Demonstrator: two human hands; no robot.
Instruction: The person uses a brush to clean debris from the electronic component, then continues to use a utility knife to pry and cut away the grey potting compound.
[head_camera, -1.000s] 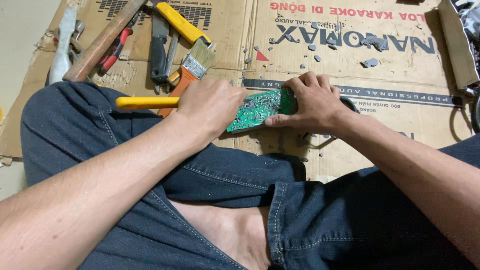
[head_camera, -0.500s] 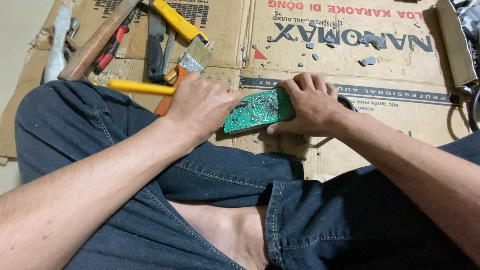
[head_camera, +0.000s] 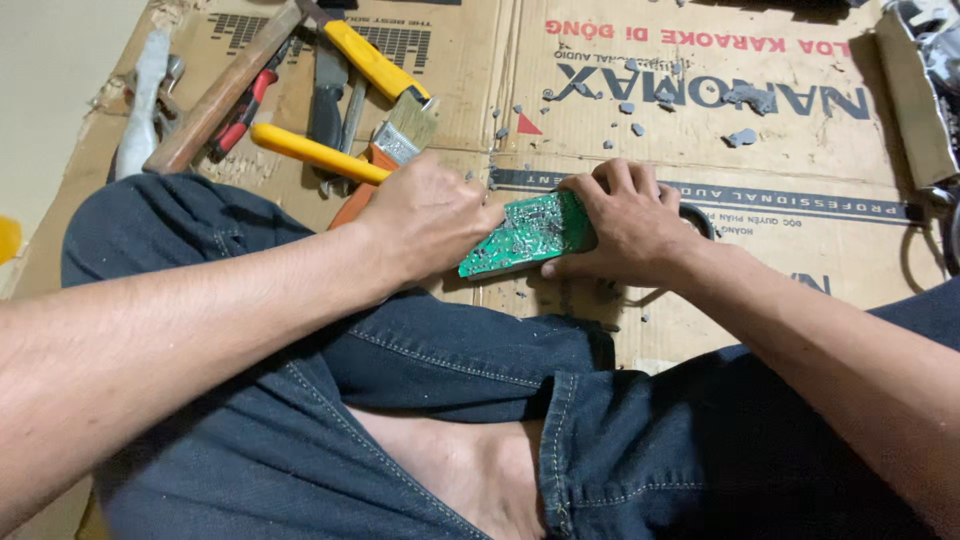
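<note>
Green circuit board (head_camera: 525, 235): solder side up w/ silvery joints, tilted, left end lower, gripped betw. both hands over cardboard. Yellow-handled tool (head_camera: 315, 153): held at its near end, handle slanting up-left, tip hidden.

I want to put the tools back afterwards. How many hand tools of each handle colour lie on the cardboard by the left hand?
Yellow-handled tools: 2
Red-handled pliers: 1
Orange-handled paintbrush: 1
Wooden-handled tool: 1
Dark-handled tool: 1
Total: 6, as far as the pile shows.
</note>
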